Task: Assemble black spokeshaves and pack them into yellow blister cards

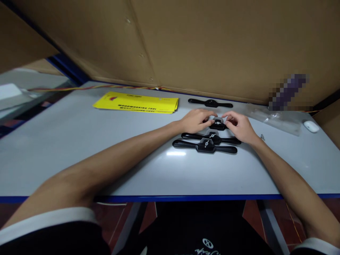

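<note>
A black spokeshave (218, 124) lies between my two hands, a pale plate at its middle and both handles mostly covered. My left hand (198, 120) is curled over its left side, with thumb and fingertips at the body. From the other side my right hand (239, 126) bends its thumb and fingers round the right end. Closer to me lie two more spokeshaves, a middle one (212, 137) and a front one (206, 145), each with a pale plate and a small round fastener. Another spokeshave (211, 103) rests farther back.
Yellow printed cards (138, 102) are stacked at the back left. Clear plastic bags (276, 118) lie at right, near a white mouse-like object (311, 126). Small metal parts (262, 137) sit beside my right wrist. A cardboard wall (202, 49) rises behind the grey table (127, 170).
</note>
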Motion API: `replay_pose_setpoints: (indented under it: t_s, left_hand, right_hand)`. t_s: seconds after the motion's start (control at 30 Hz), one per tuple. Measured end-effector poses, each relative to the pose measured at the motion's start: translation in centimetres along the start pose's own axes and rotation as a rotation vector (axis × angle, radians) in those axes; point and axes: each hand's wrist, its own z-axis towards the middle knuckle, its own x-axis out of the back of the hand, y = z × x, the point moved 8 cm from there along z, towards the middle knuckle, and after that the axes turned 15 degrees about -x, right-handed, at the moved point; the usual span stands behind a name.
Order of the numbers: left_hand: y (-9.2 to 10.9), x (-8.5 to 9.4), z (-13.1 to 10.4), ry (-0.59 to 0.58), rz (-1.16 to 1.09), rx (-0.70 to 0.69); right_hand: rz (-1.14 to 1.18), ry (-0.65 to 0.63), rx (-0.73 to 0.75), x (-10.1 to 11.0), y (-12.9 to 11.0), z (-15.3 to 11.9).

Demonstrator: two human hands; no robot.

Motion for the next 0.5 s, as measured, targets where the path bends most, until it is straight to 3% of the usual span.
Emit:
replay_pose_setpoints:
  t_s: [0.2, 0.5]
  left_hand:
    - [0.06, 0.06, 0.06, -0.012, -0.031, 0.019]
    - [-0.32, -0.19, 0.08, -0.001, -0.07, -0.004]
  right_hand:
    - [-0.045, 0.016, 0.046, -0.1, 0.12, 0.13]
    - [-0.136, -0.075, 0.085, -0.54, -0.11, -0.17]
